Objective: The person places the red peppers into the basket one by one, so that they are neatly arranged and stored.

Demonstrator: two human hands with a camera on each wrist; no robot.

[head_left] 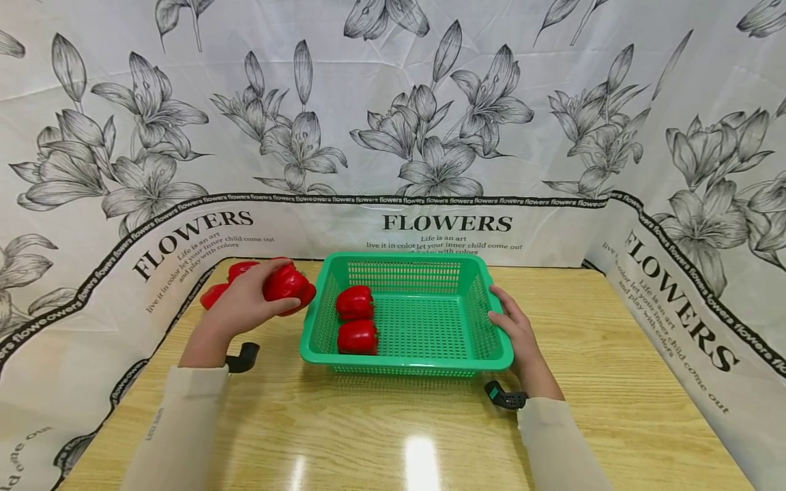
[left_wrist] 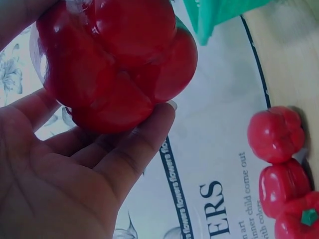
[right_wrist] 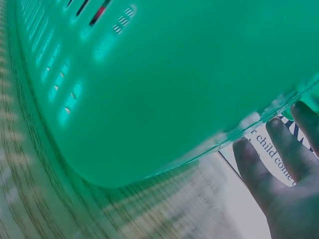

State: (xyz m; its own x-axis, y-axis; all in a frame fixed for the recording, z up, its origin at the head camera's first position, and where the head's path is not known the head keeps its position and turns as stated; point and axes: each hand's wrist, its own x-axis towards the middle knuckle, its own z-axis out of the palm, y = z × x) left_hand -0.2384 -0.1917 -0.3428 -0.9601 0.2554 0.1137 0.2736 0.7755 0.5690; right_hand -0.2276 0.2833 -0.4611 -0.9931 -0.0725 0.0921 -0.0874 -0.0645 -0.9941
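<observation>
Left hand (head_left: pixel 245 303) curled around a red pepper (head_left: pixel 287 285) just left of the green basket (head_left: pixel 479 303), right hand (head_left: pixel 516 327) with relaxed fingers resting on the basket's right rim, two peppers (head_left: pixel 356 320) inside the basket's left side, more peppers (left_wrist: pixel 279 164) on the table (head_left: pixel 614 354) further left.

Red peppers (head_left: pixel 224 283) behind the left hand (head_left: pixel 245 303) partly hidden; basket wall (right_wrist: pixel 149 89) blurred at close range.

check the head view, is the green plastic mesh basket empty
No, two red bell peppers lie inside the green plastic mesh basket, against its left wall.
</observation>
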